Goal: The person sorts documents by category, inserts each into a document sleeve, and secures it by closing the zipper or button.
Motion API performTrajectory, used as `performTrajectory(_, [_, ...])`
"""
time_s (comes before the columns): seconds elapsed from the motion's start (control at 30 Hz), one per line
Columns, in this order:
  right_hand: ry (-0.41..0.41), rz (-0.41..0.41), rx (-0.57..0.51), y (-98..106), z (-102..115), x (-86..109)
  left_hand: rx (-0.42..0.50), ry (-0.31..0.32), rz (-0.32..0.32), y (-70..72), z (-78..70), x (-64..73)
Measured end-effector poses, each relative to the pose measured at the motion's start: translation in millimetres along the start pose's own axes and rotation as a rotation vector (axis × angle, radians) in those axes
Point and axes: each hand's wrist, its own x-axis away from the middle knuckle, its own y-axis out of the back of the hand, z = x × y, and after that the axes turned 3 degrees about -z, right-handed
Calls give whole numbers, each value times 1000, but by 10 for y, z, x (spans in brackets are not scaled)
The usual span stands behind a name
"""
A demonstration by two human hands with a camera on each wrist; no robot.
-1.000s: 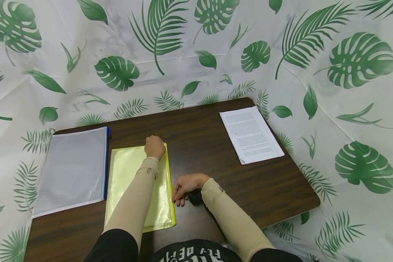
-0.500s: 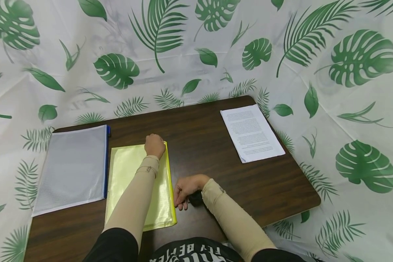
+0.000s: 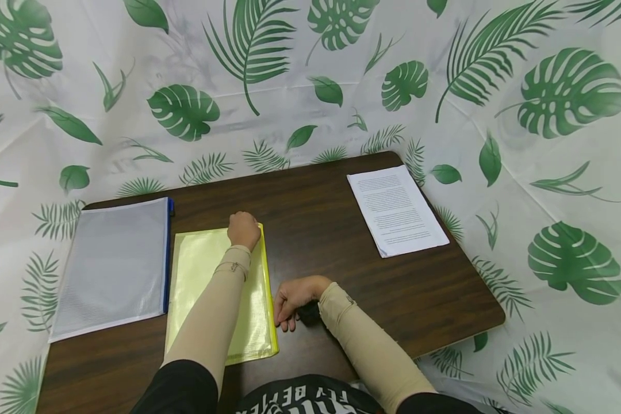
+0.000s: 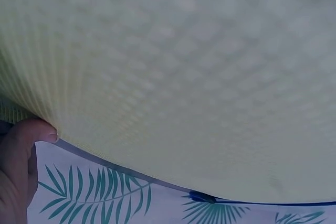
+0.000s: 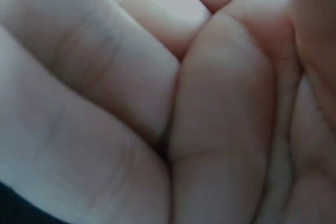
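A yellow mesh zip pouch (image 3: 196, 270) lies flat on the dark wooden table. At its far right corner my left hand (image 3: 244, 231) grips the edge. In the left wrist view the thumb (image 4: 39, 129) presses on the pouch's edge, and the mesh fills most of that view. Lower down, my right hand (image 3: 294, 296) pinches at the yellow zipped right edge with thumb and index finger, the other fingers curled under. The zip pull itself is hidden. The right wrist view holds only the curled fingers (image 5: 105, 77) close up.
A clear mesh pouch with a blue zip (image 3: 116, 264) lies on the left, beside the yellow one. Printed paper sheets (image 3: 393, 207) rest at the far right of the wooden table (image 3: 321, 230). A leaf-patterned cloth (image 3: 269, 126) hangs behind it.
My right hand has slid slightly down the pouch's right edge, towards my body, then stayed still. The left hand keeps its grip at the far corner.
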Motion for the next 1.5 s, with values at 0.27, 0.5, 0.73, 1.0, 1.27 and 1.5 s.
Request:
performTrajectory(0.27, [13, -18, 8, -15, -27, -1, 8, 4, 6, 25, -11, 25])
performTrajectory(0.5, [35, -39, 32, -35, -36, 13, -5, 13, 9, 28, -10, 30])
performTrajectory(0.73, [15, -9, 44, -92, -49, 40, -2, 17, 8, 22, -17, 41])
performTrajectory(1.0, [5, 7, 40, -114, -65, 40, -8, 15, 0, 43, -44, 39])
performTrajectory(1.27, [18, 9, 42, -121, -67, 52, 3, 15, -14, 36, -39, 48])
performTrajectory(1.5, [30, -14, 51, -133, -88, 64, 13, 12, -21, 39, -45, 58])
